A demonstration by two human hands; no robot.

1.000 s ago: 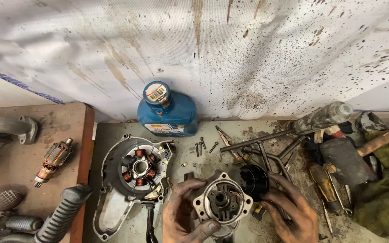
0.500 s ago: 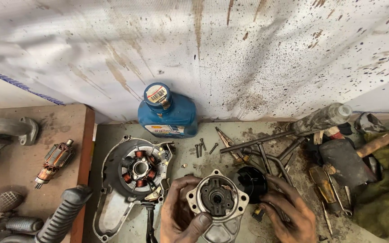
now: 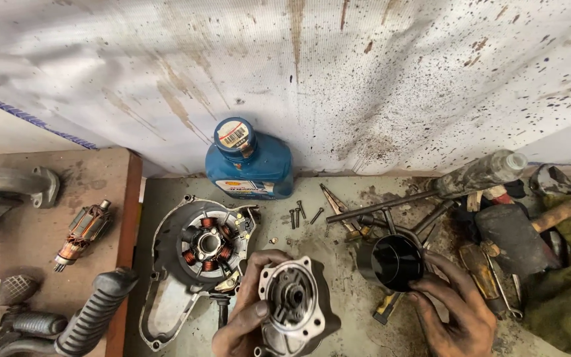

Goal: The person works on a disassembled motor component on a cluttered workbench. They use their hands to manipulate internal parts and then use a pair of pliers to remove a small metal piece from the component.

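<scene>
Left hand (image 3: 246, 317) gripped the round metal housing (image 3: 295, 307), open face up, thumb across its rim. Right hand (image 3: 454, 311) held the black cup (image 3: 394, 262), fingers wrapped on its side, mouth facing up. Cup lay at 2 o'clock from housing, close but apart. Stator cover (image 3: 196, 254) on tabletop (image 3: 338, 244) at 10 o'clock, oil bottle (image 3: 249, 162) at 12.
</scene>
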